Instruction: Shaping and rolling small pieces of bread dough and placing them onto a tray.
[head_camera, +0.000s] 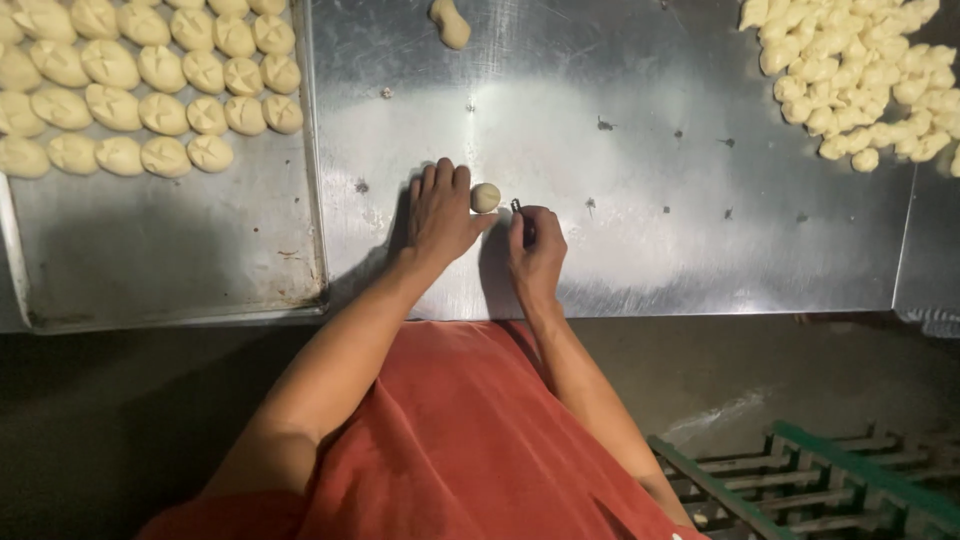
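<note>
Here, the small dough ball (485, 197) sits on the steel table (620, 250), touching the thumb side of your left hand (440, 212), whose fingers lie flat and open, gripping nothing. Just right of it, your right hand (535, 250) pinches a small dark tool (519, 210). Scored dough pieces (150, 80) fill the tray (170, 260) at left; a heap of dough lumps (860, 70) lies far right.

pale cream dough ball (485, 197), silvery table (620, 110)

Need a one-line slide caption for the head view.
Left hand steadies a dough ball on the steel table; right hand holds a small dark tool.
</note>
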